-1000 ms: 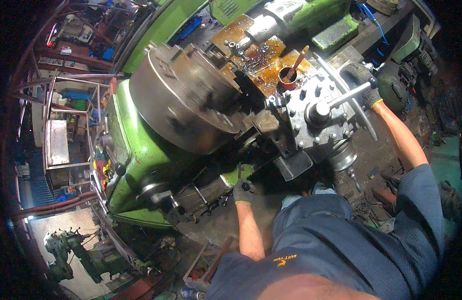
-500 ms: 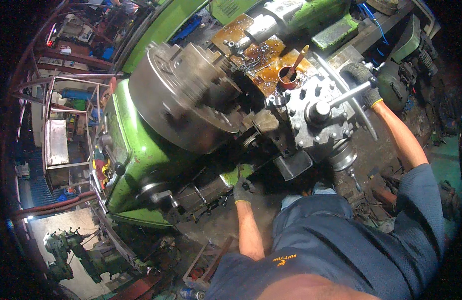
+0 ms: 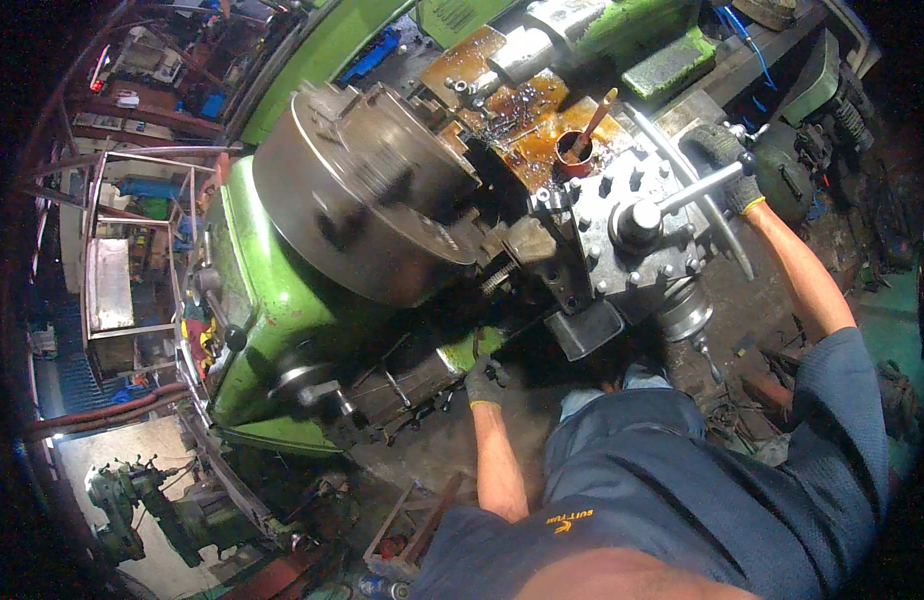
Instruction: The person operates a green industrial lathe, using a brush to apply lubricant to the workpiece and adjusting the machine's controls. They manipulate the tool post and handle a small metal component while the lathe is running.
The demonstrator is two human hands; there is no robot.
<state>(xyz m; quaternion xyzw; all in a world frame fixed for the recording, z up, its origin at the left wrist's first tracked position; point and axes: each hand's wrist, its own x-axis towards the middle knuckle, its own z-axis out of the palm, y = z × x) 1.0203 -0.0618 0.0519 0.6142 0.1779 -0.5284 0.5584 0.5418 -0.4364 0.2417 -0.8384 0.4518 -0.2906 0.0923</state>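
On a green lathe, the large metal chuck (image 3: 367,195) is blurred by spinning. A toolpost (image 3: 637,225) with several bolts stands right of it, and a cutting tool holder (image 3: 527,245) points toward the chuck. My left hand (image 3: 486,382), in a dark glove, is closed around a control lever (image 3: 477,343) at the lathe's front; a black knob shows at the fingers. My right hand (image 3: 717,158), also gloved, curls beyond a curved metal bar (image 3: 697,185), beside the ball end of the toolpost handle (image 3: 707,187). What its fingers hold is hidden.
A red-brown cup (image 3: 574,160) with a brush (image 3: 594,125) sits on the oily brown carriage surface among metal chips. A crank handwheel (image 3: 688,318) hangs below the toolpost. At left are the green headstock (image 3: 262,300) and a metal frame rack (image 3: 112,270).
The chuck's blur pattern differs as it turns. Both hands stay in place; the view has shifted very slightly.
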